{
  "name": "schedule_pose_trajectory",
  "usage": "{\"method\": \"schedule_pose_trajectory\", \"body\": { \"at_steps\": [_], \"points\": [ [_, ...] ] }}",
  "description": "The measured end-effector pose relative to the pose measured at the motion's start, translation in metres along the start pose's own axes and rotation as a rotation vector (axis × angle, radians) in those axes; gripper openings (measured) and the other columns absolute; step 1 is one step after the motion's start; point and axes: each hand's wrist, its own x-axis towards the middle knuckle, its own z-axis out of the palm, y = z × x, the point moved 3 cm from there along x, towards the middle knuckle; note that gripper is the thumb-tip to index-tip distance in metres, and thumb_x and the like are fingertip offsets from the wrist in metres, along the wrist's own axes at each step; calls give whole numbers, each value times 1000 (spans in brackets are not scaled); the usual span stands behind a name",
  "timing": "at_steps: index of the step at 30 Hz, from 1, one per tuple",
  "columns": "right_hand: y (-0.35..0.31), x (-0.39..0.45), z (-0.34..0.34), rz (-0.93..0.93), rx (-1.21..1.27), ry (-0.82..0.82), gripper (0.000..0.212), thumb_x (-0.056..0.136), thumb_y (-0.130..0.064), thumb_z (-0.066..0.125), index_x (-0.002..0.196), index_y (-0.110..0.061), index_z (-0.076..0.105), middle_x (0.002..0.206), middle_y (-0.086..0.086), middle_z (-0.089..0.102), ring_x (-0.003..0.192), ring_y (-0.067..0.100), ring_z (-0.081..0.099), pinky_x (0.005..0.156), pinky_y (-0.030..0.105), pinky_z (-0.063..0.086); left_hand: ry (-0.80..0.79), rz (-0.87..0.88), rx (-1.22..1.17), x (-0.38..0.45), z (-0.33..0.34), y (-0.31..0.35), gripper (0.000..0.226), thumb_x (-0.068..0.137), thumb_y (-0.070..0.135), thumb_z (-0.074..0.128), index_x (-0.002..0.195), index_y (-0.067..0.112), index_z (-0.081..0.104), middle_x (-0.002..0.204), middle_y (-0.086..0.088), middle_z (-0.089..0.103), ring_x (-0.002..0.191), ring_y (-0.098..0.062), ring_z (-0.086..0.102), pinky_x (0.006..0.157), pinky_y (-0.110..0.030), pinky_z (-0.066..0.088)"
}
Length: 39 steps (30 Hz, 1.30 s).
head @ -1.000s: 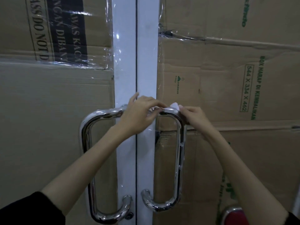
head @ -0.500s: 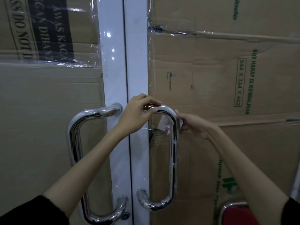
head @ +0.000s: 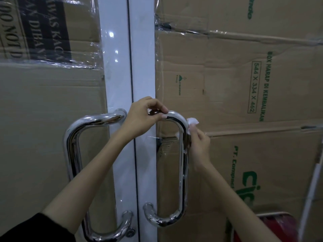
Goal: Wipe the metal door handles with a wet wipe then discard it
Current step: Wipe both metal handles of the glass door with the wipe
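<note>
The wet wipe (head: 191, 123) was a small white wad pressed against the outer side of the right door handle (head: 183, 154), just below its upper bend. The right hand (head: 199, 144) was closed on the wipe, fingers pinching it around the vertical bar. The left hand (head: 143, 116) was curled over the top curve of the same handle, thumb and fingers clamped on the metal where it meets the white door frame (head: 122, 67), apparently steadying it.

As a judgement, the job was midway through: the wipe sat near the top of the right handle, so most of that bar's length and its lower curve looked yet to be covered. The left door handle (head: 73, 154) hung just across the frame with no hand on it; whether it had been cleaned could not be told from its shine. Discarding the wipe was clearly not done, and no bin could be identified with certainty, though a red object (head: 276, 227) sat low at the right.

Flattened cardboard (head: 227, 84) under clear plastic film covered both door panels. On the right it read "BOX HARAP DI KEMBALIKAN" and "544 X 334 X 462" in green, with a partial "PT. Compact" below and large green letters cut off. On the left, black print showed "DO NOT D" and "AWAS KACA", both cropped.
</note>
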Motion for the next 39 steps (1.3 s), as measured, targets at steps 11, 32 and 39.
{"method": "schedule_pose_trajectory", "body": {
  "at_steps": [11, 32, 39],
  "points": [
    [-28, 11, 4, 139, -203, -325, 43, 102, -40, 27, 96, -21, 64, 67, 3, 68, 66, 17, 63, 67, 27, 51, 13, -15, 9, -1, 2, 0, 9, 76, 11, 74, 82, 17, 71, 93, -2, 65, 86, -11, 59, 75, -11, 44],
    [-31, 13, 1, 107, -25, -331, 40, 100, -36, 40, 108, -8, 67, 94, 14, 72, 80, 19, 65, 68, 27, 48, 40, -7, 20, -3, 5, -1, 10, 76, 10, 74, 79, 19, 71, 92, -2, 65, 84, -17, 59, 79, -29, 49],
    [-32, 16, -10, 179, -180, -371, 41, 100, -32, 38, 89, -7, 69, 85, 12, 68, 84, 22, 62, 85, 35, 46, 41, 8, 39, -2, 6, -3, 9, 77, 11, 73, 78, 19, 70, 90, -2, 64, 84, -18, 57, 80, -36, 48]
  ]
}}
